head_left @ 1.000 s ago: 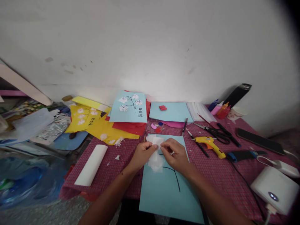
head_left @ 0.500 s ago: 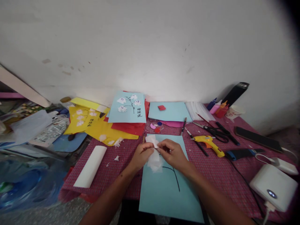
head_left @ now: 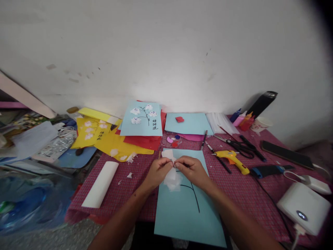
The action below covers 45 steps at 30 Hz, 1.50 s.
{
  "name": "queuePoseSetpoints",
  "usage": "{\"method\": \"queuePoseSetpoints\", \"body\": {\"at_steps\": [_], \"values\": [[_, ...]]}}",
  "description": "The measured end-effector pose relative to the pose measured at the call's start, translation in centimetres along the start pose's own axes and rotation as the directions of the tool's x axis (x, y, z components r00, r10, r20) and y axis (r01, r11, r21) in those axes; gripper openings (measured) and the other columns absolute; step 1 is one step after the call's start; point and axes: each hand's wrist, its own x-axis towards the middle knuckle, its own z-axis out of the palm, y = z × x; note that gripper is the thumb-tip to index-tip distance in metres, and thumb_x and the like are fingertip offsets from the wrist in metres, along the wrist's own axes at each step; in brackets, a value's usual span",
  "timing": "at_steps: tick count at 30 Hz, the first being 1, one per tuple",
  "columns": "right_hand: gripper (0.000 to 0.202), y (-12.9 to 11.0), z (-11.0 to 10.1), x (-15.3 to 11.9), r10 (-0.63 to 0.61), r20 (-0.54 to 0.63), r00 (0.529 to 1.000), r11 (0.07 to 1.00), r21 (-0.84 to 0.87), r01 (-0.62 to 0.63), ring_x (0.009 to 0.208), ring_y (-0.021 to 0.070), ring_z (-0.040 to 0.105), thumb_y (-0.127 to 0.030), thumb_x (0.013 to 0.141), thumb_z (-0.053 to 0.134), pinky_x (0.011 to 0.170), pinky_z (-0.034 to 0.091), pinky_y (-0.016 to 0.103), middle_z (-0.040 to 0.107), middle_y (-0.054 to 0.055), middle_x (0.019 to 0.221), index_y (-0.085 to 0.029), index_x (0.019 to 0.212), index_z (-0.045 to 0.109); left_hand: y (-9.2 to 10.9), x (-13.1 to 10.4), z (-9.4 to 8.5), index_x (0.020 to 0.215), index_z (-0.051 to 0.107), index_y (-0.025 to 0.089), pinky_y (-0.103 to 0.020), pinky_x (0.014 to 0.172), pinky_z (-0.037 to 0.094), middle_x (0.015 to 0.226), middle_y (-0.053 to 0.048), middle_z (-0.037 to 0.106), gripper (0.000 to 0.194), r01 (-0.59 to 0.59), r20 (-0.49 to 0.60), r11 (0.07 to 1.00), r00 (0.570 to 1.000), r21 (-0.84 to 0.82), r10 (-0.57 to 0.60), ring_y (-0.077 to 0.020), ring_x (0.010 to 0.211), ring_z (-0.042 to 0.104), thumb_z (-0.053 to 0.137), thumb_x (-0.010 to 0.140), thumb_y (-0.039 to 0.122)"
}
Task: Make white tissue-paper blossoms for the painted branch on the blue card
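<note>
Pinched together over the upper part of a light blue sheet (head_left: 187, 218), my left hand (head_left: 160, 171) and my right hand (head_left: 191, 170) hold a small piece of white tissue paper between their fingertips. Beneath them lie white tissue pieces (head_left: 172, 182), and a pale paper strip (head_left: 168, 153) shows just behind my left fingers. Black curved stem lines (head_left: 195, 199) are drawn on the blue sheet, partly covered by my right hand.
A finished flower card (head_left: 142, 119) stands at the back. Right of the sheet are a yellow glue gun (head_left: 231, 160), scissors (head_left: 240, 148), paint bottles (head_left: 246, 121) and a power bank (head_left: 304, 208). At left lie a white paper roll (head_left: 101, 184) and yellow paper (head_left: 122, 146).
My fingertips have drawn closer together, and less of the white tissue shows between them. My right hand has shifted slightly.
</note>
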Motion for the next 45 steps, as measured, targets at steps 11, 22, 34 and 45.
{"method": "queuePoseSetpoints", "body": {"at_steps": [11, 22, 34, 45], "values": [[0.015, 0.38, 0.14, -0.16, 0.078, 0.037, 0.996, 0.995, 0.058, -0.08, 0.064, 0.0124, 0.049, -0.029, 0.085, 0.06, 0.058, 0.037, 0.023, 0.057, -0.001, 0.068, -0.017, 0.078, 0.066, -0.13, 0.04, 0.03, 0.067, 0.055, 0.014, -0.02, 0.052, 0.03, 0.062, 0.003, 0.043, 0.026, -0.053, 0.0, 0.995, 0.999, 0.084, 0.053, -0.0092, 0.059, 0.039, 0.052, 0.085, 0.033], [0.024, -0.18, -0.23, 0.16, 0.073, 0.085, 0.994, 0.995, 0.066, -0.079, 0.061, 0.0118, 0.047, -0.033, 0.089, 0.055, 0.057, 0.035, 0.023, 0.054, -0.002, 0.064, -0.017, 0.075, 0.066, 0.11, 0.01, 0.16, 0.068, 0.056, 0.014, -0.021, 0.051, 0.029, 0.062, 0.003, 0.043, 0.026, 0.002, -0.024, 1.0, 1.0, 0.023, -0.001, -0.0091, 0.057, 0.038, 0.053, 0.084, 0.035], [0.022, -0.2, -0.34, 0.04, 0.079, 0.109, 0.991, 0.994, 0.063, -0.086, 0.06, 0.0114, 0.053, -0.029, 0.09, 0.052, 0.058, 0.039, 0.022, 0.058, -0.001, 0.064, -0.018, 0.078, 0.067, -0.18, 0.11, -0.01, 0.07, 0.058, 0.014, -0.021, 0.05, 0.027, 0.061, 0.003, 0.045, 0.026, 0.024, -0.012, 1.0, 1.0, 0.008, -0.024, -0.009, 0.056, 0.039, 0.053, 0.084, 0.036], [0.029, 0.14, 0.24, -0.01, 0.129, 0.024, 0.991, 0.991, 0.03, -0.13, 0.058, 0.0124, 0.053, -0.036, 0.092, 0.048, 0.057, 0.04, 0.023, 0.056, -0.001, 0.062, -0.018, 0.072, 0.062, -0.05, 0.13, 0.28, 0.075, 0.06, 0.014, -0.02, 0.054, 0.034, 0.068, 0.001, 0.054, 0.026, -0.01, -0.064, 1.0, 0.998, 0.005, 0.01, -0.0092, 0.059, 0.045, 0.06, 0.08, 0.039]]}}
